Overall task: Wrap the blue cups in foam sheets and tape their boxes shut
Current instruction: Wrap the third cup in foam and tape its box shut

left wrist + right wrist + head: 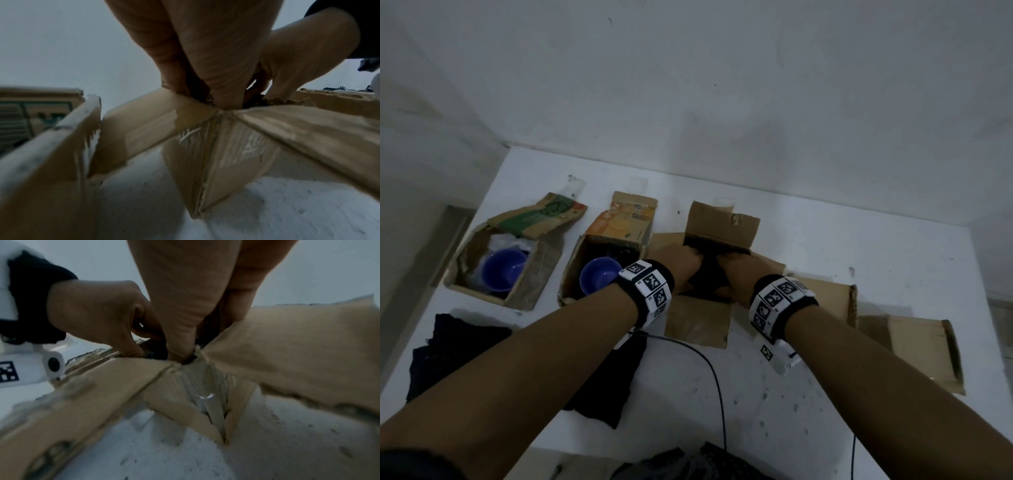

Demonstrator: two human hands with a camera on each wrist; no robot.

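Hands, my left hand (681,260) and right hand (736,270), reach into the middle box (722,222), fingers hidden overhead; wrist views show them curled on dark wrapping. Two cups (504,269) sit in boxes left, on a white table (825,394) by grey walls.

A white table (774,411), speckled with dark spots, sits below pale grey walls (722,85). At ten o'clock, a brown box (524,291) has a green and orange printed flap and holds a blue cup (503,270). Beside it, an orange-printed box (619,226) holds another blue cup (599,279). The centre box (722,222) is plain brown with a dark interior. Black wristbands (647,291) carry black-and-white square-patterned tags. Dark cloth (455,342) lies at eight o'clock.
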